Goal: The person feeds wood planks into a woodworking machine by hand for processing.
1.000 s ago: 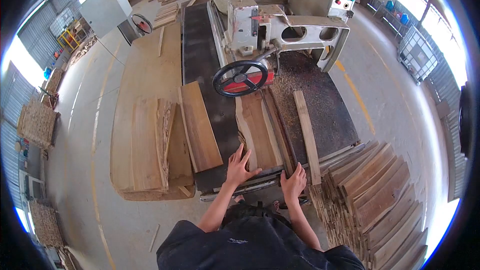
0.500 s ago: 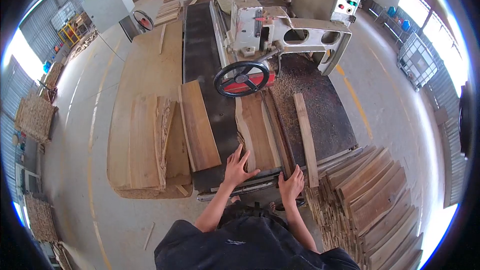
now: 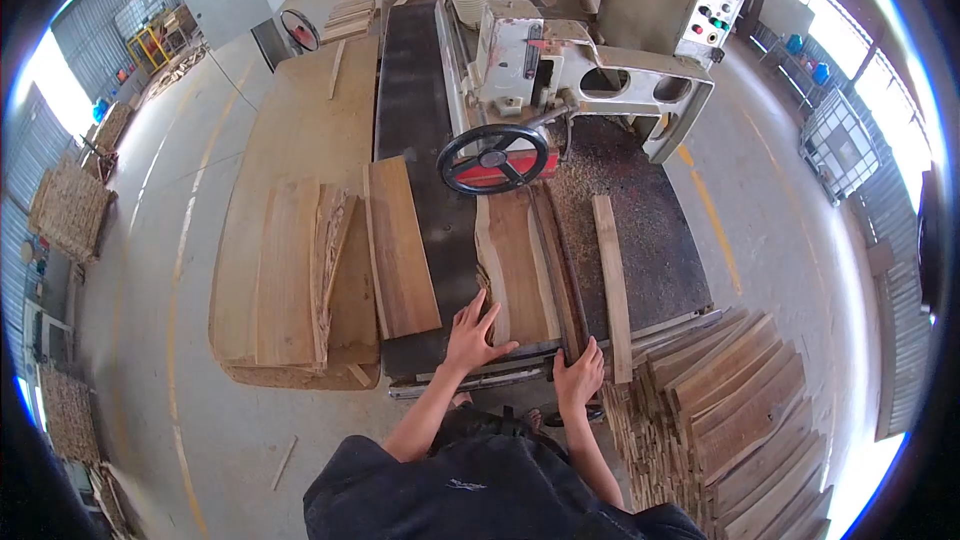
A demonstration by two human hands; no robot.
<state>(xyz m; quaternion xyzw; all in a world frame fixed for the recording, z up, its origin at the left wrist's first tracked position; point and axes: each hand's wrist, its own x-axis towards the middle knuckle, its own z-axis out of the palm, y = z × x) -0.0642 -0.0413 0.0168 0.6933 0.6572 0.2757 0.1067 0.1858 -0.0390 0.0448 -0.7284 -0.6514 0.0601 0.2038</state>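
Note:
A wooden board (image 3: pixel 522 275) with a pale, wavy left edge lies lengthwise on the saw machine's dark bed, its far end under the machine head. My left hand (image 3: pixel 470 335) is open, fingers spread, at the board's near left edge. My right hand (image 3: pixel 579 374) is open at the near end of the long metal guide rail (image 3: pixel 556 275) along the board's right side, thumb apart from the fingers. Just beyond the board are a black handwheel (image 3: pixel 493 159) and a red guard. Whatever lies under my palms is hidden.
Another board (image 3: pixel 402 250) lies left of mine, and a narrow strip (image 3: pixel 612 285) lies to the right. Stacked boards (image 3: pixel 290 275) rest on a side table. A large pile of rough planks (image 3: pixel 740 390) stands at the right. Sawdust covers part of the bed.
The view has shifted slightly. Both hands stay in nearly the same places, and the board shows no clear movement.

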